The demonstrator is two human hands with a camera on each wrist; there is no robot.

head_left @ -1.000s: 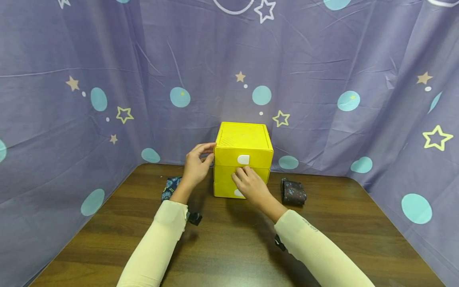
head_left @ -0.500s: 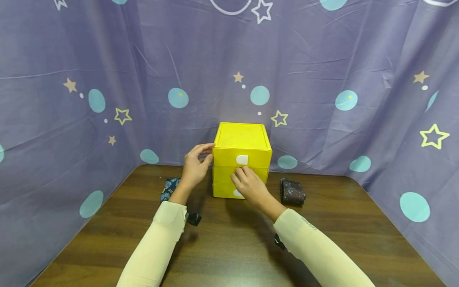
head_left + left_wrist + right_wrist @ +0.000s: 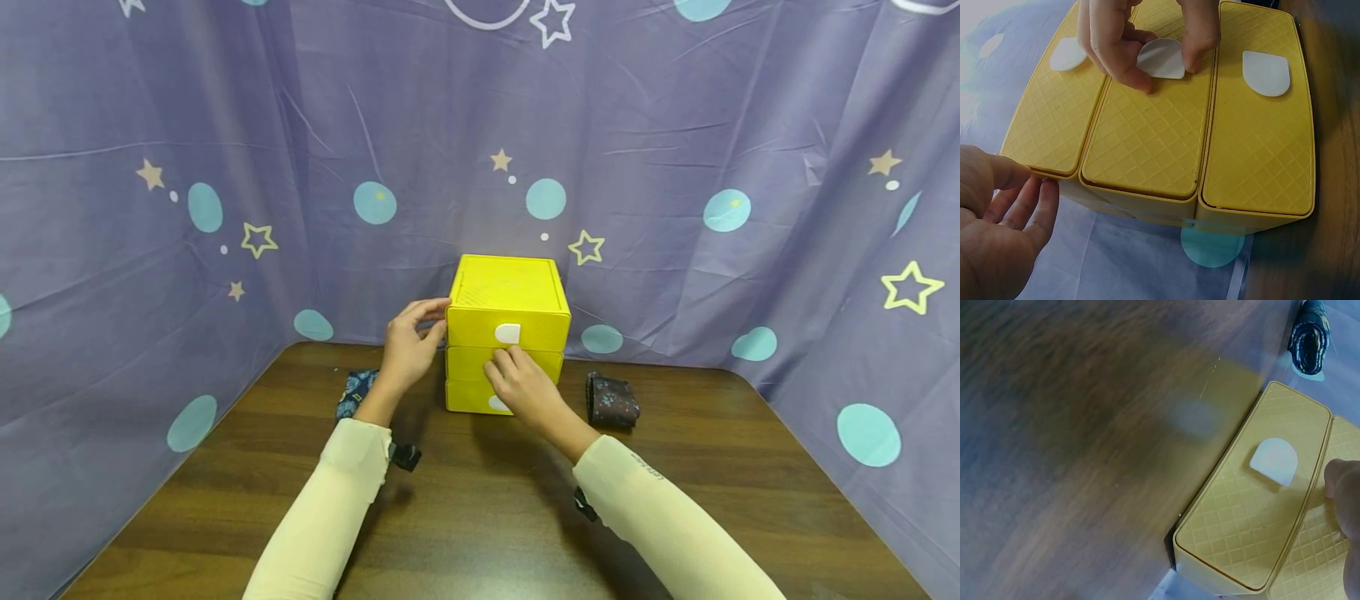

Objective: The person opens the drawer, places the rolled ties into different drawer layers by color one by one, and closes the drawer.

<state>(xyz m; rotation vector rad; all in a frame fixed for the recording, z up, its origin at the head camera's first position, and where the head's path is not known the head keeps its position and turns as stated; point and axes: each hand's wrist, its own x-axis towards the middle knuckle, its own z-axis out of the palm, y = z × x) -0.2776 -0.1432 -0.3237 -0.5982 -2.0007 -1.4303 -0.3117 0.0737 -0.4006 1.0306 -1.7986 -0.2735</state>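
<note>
Head view: the yellow drawer box [image 3: 510,287] is standing on the table [image 3: 465,517] at the person's twelve o'clock, with a blue patterned cloth [image 3: 356,392] lying at the box's eight o'clock and a dark folded cloth [image 3: 613,402] at its four. At the box's six o'clock, the right hand [image 3: 522,385] is pinching the middle drawer's white tab [image 3: 1163,60], thumb and fingers closing on its opposite edges. At nine o'clock, the left hand [image 3: 408,350] is holding a loose, ungripped shape, its relaxed fingers touching the box's upper side.

Bright head view, faint tabletop [image 3: 480,533] glare, dimmer wrist views
</note>
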